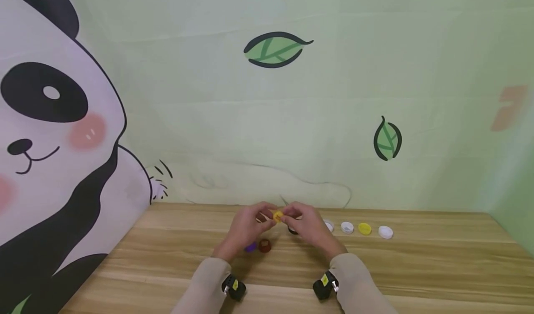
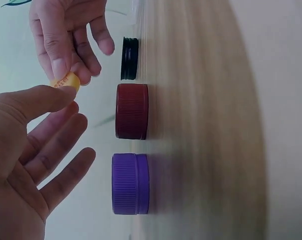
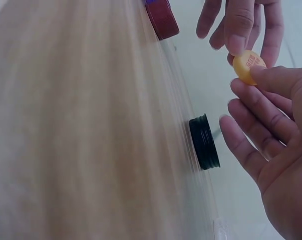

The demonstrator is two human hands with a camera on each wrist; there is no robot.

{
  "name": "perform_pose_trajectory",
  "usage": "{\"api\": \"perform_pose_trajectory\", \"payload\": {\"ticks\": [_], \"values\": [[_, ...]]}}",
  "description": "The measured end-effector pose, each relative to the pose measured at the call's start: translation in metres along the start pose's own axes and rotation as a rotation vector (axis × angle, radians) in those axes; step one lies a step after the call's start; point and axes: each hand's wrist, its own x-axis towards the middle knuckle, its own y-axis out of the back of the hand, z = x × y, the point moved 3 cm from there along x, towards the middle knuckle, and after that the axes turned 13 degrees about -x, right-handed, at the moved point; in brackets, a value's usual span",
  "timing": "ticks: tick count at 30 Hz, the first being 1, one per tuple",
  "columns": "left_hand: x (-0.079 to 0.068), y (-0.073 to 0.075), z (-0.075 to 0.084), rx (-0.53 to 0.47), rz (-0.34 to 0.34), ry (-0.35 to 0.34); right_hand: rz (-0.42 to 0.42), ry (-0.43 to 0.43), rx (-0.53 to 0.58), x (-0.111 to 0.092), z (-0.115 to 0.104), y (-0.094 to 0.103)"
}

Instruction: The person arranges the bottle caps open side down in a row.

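An orange-yellow bottle cap with red print point(image 1: 277, 216) is held up between both hands, off the table. My left hand point(image 1: 246, 226) pinches one side of it with thumb and forefinger. Fingertips of my right hand point(image 1: 309, 226) pinch the other side. The remaining fingers of both hands are spread loosely, as the left wrist view shows. Below the hands a purple cap point(image 2: 130, 184), a dark red cap point(image 2: 132, 111) and a black cap point(image 2: 130, 58) stand on the table. In the head view my right hand partly covers the black cap.
To the right of my right hand, a white cap point(image 1: 347, 227), a yellow cap point(image 1: 365, 229) and another white cap point(image 1: 385, 232) lie in a row on the wooden table point(image 1: 438, 258). One more white cap point(image 1: 329, 225) is partly hidden. A printed cloth backdrop point(image 1: 200, 128) rises behind the table.
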Motion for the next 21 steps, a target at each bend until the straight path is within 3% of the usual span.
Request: {"api": "perform_pose_trajectory", "payload": {"ticks": [6, 12, 21], "values": [[-0.0002, -0.0001, 0.0029, 0.046, -0.025, 0.006, -0.044, -0.049, 0.101, -0.0017, -0.0004, -0.0002], [-0.0015, 0.0007, 0.0066, 0.06, -0.033, 0.01, -0.065, -0.041, 0.148, -0.0039, -0.0003, 0.0002], [-0.0025, 0.0014, 0.0058, 0.029, -0.058, 0.024, -0.121, 0.01, 0.077, -0.0084, -0.001, 0.0057]]}}
